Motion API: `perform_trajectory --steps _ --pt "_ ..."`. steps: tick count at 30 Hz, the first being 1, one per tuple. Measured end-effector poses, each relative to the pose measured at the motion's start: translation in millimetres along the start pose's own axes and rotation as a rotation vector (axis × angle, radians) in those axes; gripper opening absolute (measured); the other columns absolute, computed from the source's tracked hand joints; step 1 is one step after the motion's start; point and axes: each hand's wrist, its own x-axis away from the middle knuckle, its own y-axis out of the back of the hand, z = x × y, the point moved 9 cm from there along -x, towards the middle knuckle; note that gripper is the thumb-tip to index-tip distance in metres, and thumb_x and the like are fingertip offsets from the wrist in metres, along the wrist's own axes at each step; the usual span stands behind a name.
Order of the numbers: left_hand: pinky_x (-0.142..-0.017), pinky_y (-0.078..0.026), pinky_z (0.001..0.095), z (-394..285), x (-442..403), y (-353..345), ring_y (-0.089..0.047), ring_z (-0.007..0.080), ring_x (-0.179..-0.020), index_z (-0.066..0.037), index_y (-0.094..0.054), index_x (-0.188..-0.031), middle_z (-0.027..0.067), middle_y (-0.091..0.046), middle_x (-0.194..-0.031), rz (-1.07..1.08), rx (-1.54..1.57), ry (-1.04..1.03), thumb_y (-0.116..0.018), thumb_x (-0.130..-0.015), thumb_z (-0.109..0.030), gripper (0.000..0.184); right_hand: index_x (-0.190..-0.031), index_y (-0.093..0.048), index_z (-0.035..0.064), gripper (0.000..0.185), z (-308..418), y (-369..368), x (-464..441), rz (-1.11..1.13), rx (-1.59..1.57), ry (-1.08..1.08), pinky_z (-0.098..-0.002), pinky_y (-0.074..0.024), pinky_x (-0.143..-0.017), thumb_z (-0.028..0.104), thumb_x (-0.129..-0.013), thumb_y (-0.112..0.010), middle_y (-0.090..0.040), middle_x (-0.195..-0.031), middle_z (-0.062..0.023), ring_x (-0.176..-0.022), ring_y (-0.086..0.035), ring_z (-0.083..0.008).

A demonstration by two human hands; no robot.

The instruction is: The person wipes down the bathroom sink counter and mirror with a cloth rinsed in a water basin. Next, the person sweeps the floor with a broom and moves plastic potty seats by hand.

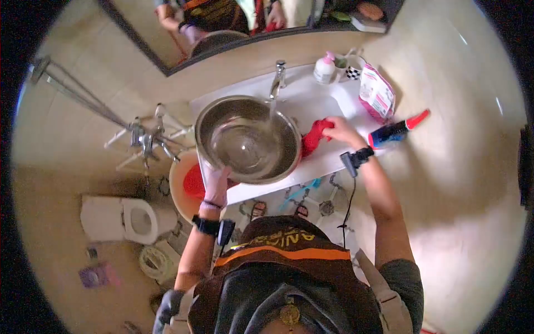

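A large round metal basin (253,161) rests tilted over the left part of the white sink (245,195), with some water in it. My left hand (216,185) grips the basin's near-left rim, its fingers partly hidden by the wall. Above the basin stands the chrome faucet (277,80), from which a thin stream seems to run into it. To the right, my right hand (340,132) is closed on a bunched red cloth (316,138), which hangs against the basin's right side over the sink.
A pump bottle (324,69), a checkered cup (354,68), a pink-and-white pouch (377,93) and a blue bottle with a red top (396,132) stand on the sink's right side. Below left is a tub (177,183) with something red inside. A toilet (139,220) stands farther left.
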Motion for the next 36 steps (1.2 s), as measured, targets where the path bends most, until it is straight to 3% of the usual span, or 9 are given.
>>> perform_trajectory --steps 6,9,16,20,23,25,29,32,36 --pt "-0.069 -0.053 0.029 47.2 -9.1 -48.7 -0.061 0.0176 -0.077 0.0 -0.056 -0.096 0.0069 -0.062 -0.088 0.088 0.062 0.166 -0.05 -0.088 -0.017 0.02 -0.106 -0.06 0.0008 0.027 185.4 91.5 53.9 -0.176 -0.411 0.331 -0.0268 -0.0484 -0.076 0.007 -0.079 -0.059 -0.064 -0.093 -0.0046 -0.08 -0.06 -0.0128" --pt "-0.071 -0.054 0.0285 118.2 -18.9 -66.4 -0.061 0.018 -0.081 -0.001 -0.056 -0.097 0.0074 -0.062 -0.093 0.025 0.48 0.476 -0.052 -0.088 -0.016 0.017 -0.108 -0.058 0.0007 0.027 232.4 99.8 36.2 -0.163 -0.552 0.482 -0.0303 -0.0485 -0.08 0.01 -0.082 -0.058 -0.063 -0.097 -0.0062 -0.086 -0.06 -0.0146" --pt "-0.079 -0.051 0.0375 93.2 -9.4 -59.8 -0.059 0.0238 -0.091 -0.006 -0.042 -0.123 0.0122 -0.055 -0.109 0.262 0.519 0.393 -0.052 -0.089 -0.039 0.048 -0.102 -0.059 0.0028 0.02 336.3 48.8 -11.8 -0.015 -1.17 0.692 -0.0388 -0.0483 -0.083 0.006 -0.083 -0.055 -0.062 -0.099 -0.0086 -0.092 -0.059 -0.0212" --pt "-0.076 -0.049 0.0352 103.0 -30.3 54.8 -0.057 0.0227 -0.091 -0.002 -0.04 -0.125 0.0154 -0.052 -0.113 -0.155 0.296 0.168 -0.046 -0.092 -0.037 0.049 -0.096 -0.059 0.0026 0.021 339.0 -79.2 -58.8 0.011 -0.813 0.551 -0.0331 -0.0494 -0.072 0.016 -0.081 -0.055 -0.063 -0.088 -0.007 -0.083 -0.061 -0.0189" --pt "-0.081 -0.045 0.0447 75.2 -23.6 126.7 -0.054 0.0349 -0.094 -0.001 -0.039 -0.126 0.0225 -0.05 -0.115 -0.519 -1.003 -0.446 -0.057 -0.082 -0.033 0.056 -0.092 -0.059 0.002 0.028 291.5 -206.4 -130.4 -0.076 -0.197 0.369 -0.0364 -0.0493 -0.071 0.027 -0.082 -0.052 -0.064 -0.078 -0.0103 -0.075 -0.062 -0.0255" --pt "-0.085 -0.041 0.0484 78.9 -25.6 130.3 -0.052 0.0404 -0.095 -0.003 -0.035 -0.129 0.0238 -0.05 -0.115 -0.505 -1.272 -0.341 -0.06 -0.078 -0.029 0.063 -0.094 -0.057 0.0008 0.037 221.4 -294.9 -192.4 -0.059 0.094 0.122 -0.0454 -0.0442 -0.083 0.035 -0.082 -0.05 -0.062 -0.093 -0.0209 -0.09 -0.059 -0.0369" --pt "-0.059 -0.048 0.0477 115.3 -36.9 133.6 -0.058 0.0411 -0.07 -0.011 -0.011 -0.142 0.0233 -0.052 -0.106 -0.316 -0.883 -0.231 -0.06 -0.078 -0.038 0.084 -0.124 -0.04 -0.0004 0.064 215.3 -359.4 -190.7 -0.377 0.558 0.147 -0.061 -0.0113 -0.103 0.048 -0.082 -0.047 -0.027 -0.131 -0.0385 -0.124 -0.014 -0.0583" --pt "-0.061 -0.05 0.0432 123.2 -43.1 135.7 -0.06 0.039 -0.073 -0.015 -0.005 -0.143 0.0246 -0.051 -0.113 -0.25 -0.824 -0.09 -0.061 -0.08 -0.035 0.086 -0.138 -0.028 0.0086 0.066 229.6 -362.4 -234.9 -0.235 0.712 0.145 -0.0604 -0.0081 -0.104 0.043 -0.084 -0.045 -0.027 -0.133 -0.0361 -0.125 -0.014 -0.0573" --pt "-0.062 -0.049 0.0444 112.7 -39.1 137.6 -0.059 0.0398 -0.079 -0.015 -0.007 -0.143 0.0231 -0.051 -0.11 -0.22 -0.817 0.017 -0.06 -0.079 -0.041 0.087 -0.131 -0.039 0.0083 0.057 254.6 -379.0 -276.9 -0.325 0.684 0.331 -0.0598 -0.0126 -0.103 0.035 -0.082 -0.048 -0.032 -0.131 -0.0325 -0.125 -0.019 -0.0536"
